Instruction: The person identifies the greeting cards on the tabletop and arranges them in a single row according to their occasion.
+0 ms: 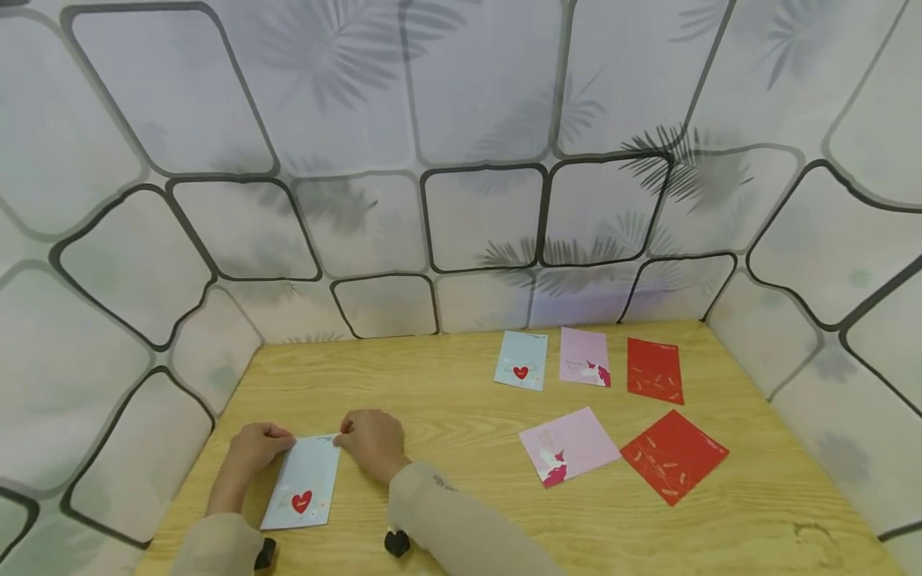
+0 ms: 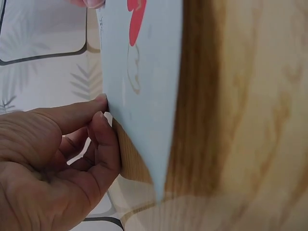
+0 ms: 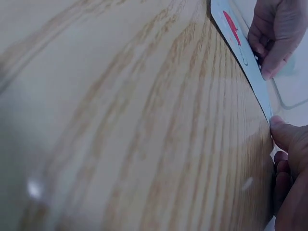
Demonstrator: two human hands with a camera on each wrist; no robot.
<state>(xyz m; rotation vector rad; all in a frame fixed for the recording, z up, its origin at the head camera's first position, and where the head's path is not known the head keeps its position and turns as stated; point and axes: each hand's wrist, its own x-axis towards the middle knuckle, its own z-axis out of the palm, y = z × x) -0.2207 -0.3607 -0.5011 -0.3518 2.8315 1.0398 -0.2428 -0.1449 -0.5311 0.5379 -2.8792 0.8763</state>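
A light-blue card [image 1: 304, 482] with a red winged heart is at the left of the table, its heart end nearer the person. My left hand [image 1: 258, 448] pinches the card's upper left corner. At the opposite upper corner, my right hand [image 1: 374, 442] pinches it between thumb and curled fingers. In the left wrist view the card [image 2: 144, 82] looks thin and slightly bent, with the left thumb and index finger [image 2: 98, 103] at its edge. The right wrist view shows the right thumb [image 3: 284, 132] on the card's corner.
Another light-blue heart card [image 1: 522, 360] lies at the back. Two pink unicorn cards [image 1: 583, 356] and two red cards [image 1: 654, 370] lie to the right on the wooden table [image 1: 432, 384]. Patterned cloth walls [image 1: 483, 216] enclose the back and both sides.
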